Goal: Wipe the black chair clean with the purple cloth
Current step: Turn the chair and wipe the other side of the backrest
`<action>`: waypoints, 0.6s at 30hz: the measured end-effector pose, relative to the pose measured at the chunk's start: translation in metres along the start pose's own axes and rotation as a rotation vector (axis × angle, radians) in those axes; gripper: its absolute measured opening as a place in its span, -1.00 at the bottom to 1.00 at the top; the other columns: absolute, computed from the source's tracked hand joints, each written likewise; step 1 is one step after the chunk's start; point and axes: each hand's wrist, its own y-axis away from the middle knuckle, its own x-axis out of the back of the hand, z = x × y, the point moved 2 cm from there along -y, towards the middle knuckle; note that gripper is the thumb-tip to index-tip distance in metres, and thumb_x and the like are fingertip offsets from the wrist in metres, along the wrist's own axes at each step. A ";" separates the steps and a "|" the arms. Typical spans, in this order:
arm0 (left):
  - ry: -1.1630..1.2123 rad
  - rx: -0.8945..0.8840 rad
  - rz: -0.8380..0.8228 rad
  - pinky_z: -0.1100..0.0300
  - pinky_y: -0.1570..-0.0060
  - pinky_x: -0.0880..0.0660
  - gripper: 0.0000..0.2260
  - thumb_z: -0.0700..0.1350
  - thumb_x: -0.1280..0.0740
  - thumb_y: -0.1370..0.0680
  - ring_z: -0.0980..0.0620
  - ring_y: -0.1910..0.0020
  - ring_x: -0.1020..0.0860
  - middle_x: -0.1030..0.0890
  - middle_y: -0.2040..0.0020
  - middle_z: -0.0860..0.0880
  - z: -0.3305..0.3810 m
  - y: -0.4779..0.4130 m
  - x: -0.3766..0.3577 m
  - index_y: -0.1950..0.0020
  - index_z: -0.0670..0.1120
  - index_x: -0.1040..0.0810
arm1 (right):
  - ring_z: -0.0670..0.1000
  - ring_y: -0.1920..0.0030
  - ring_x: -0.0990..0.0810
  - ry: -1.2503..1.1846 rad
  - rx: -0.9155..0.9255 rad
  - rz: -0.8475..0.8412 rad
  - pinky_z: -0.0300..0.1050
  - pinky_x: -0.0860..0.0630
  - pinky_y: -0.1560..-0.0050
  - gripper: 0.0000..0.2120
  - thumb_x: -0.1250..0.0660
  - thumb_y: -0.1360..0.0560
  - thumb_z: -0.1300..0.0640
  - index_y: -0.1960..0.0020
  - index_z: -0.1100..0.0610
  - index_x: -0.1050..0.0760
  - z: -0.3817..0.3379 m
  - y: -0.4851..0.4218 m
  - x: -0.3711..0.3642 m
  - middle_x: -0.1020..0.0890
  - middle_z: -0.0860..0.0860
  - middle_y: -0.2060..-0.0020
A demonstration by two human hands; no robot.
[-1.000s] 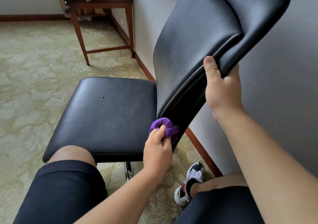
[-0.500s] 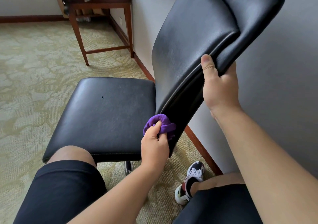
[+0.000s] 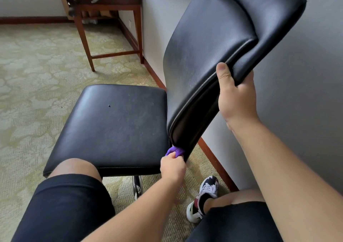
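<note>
The black chair fills the middle of the view: its flat seat lies low at centre left, and its curved backrest rises to the upper right. My right hand grips the backrest's near side edge, thumb on the front face. My left hand holds the bunched purple cloth against the bottom corner of the backrest, just beside the seat's back right corner. Only a small part of the cloth shows above my fingers.
A grey wall with a brown skirting board runs close behind the backrest. A wooden side table stands at the far wall. Patterned green carpet spreads left. My knees and a sneaker are at the bottom.
My left hand has slid the purple cloth down the backrest's near edge to its bottom corner. My right hand keeps its grip on the backrest edge.
</note>
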 end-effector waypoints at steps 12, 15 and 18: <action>-0.315 -0.427 -0.097 0.25 0.51 -0.32 -0.84 -0.12 -0.23 -0.51 0.07 0.48 -0.37 -0.48 0.43 0.01 0.056 0.028 0.025 0.20 -0.14 -0.54 | -0.29 -0.16 -0.58 -0.039 0.016 0.032 -0.38 -0.45 -0.18 -0.61 -0.36 -0.56 -0.12 -0.33 -0.02 -0.44 0.000 -0.001 -0.005 -0.63 -0.18 -0.15; -0.310 -0.395 -0.039 0.22 0.49 -0.27 -0.90 -0.20 -0.20 -0.44 0.02 0.46 -0.33 -0.44 0.42 -0.02 0.053 0.022 0.026 0.25 -0.19 -0.44 | -0.26 -0.19 -0.58 -0.048 0.034 0.046 -0.31 -0.45 -0.24 -0.64 -0.36 -0.56 -0.11 -0.30 -0.06 -0.43 0.000 0.000 -0.006 -0.63 -0.18 -0.17; -0.271 -0.343 0.027 0.22 0.47 -0.27 -0.90 -0.14 -0.18 -0.36 -0.02 0.47 -0.34 -0.44 0.45 0.00 0.045 0.013 0.017 0.33 -0.14 -0.40 | -0.23 -0.22 -0.58 -0.049 0.033 0.049 -0.23 -0.46 -0.31 -0.61 -0.36 -0.56 -0.10 -0.34 -0.03 -0.43 0.000 0.000 -0.005 -0.62 -0.15 -0.20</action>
